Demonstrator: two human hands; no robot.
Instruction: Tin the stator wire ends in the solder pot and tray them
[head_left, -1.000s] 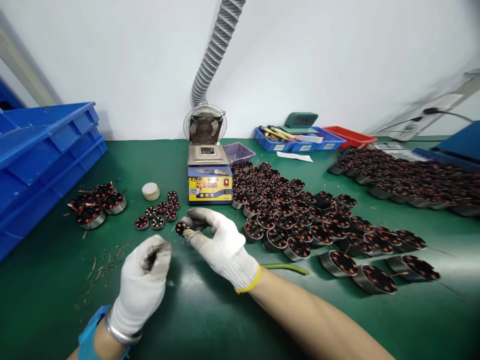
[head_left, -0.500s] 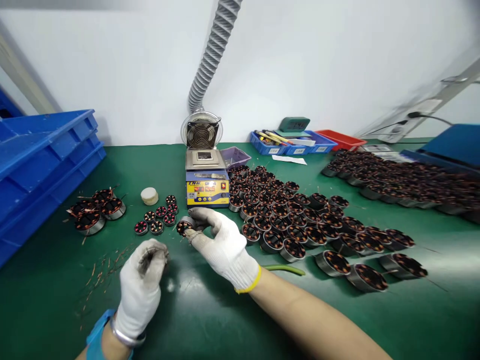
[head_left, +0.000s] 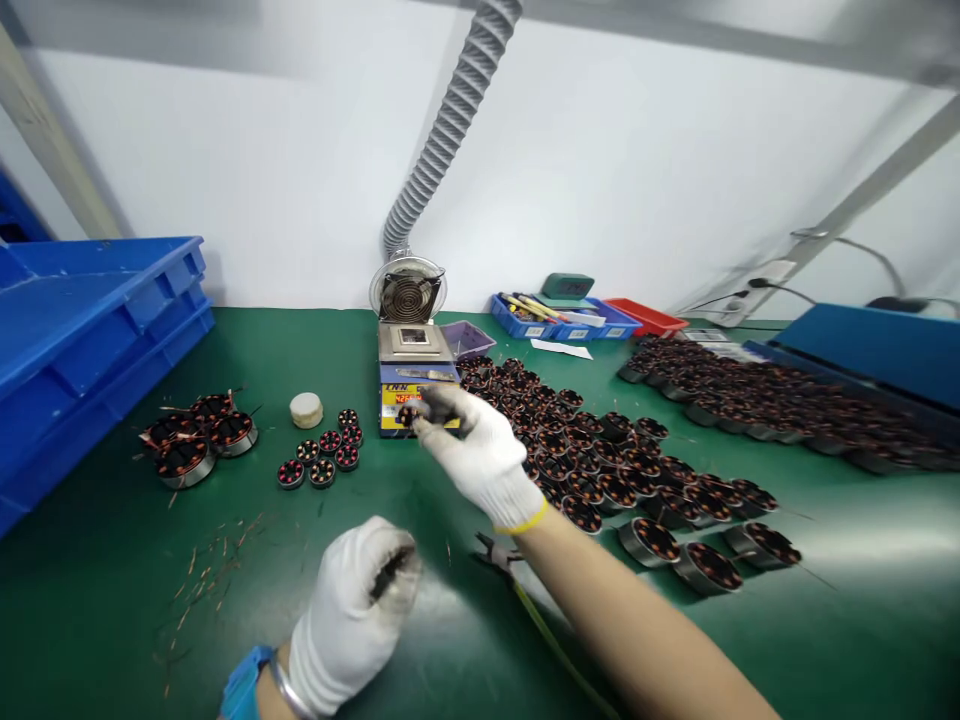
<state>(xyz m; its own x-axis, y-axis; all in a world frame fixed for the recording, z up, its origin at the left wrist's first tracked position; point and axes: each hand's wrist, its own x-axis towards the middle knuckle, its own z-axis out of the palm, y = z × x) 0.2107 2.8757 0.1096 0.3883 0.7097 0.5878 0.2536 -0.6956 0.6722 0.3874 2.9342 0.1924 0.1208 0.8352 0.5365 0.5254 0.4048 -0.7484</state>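
Right hand pinches a wound core; a blue bin holds yellow sticks.

Right hand: white glove, blackened fingertips, yellow hem. Left hand: white glove, silver bangle, blue wristband.

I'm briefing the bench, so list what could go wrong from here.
The right hand holds a small coil in front of the machine; if that is hot, a slip might burn.
The cutters lie by the right forearm; an arm sweep might catch them.
Loose wire scraps lie left of the left hand and could cling to it.
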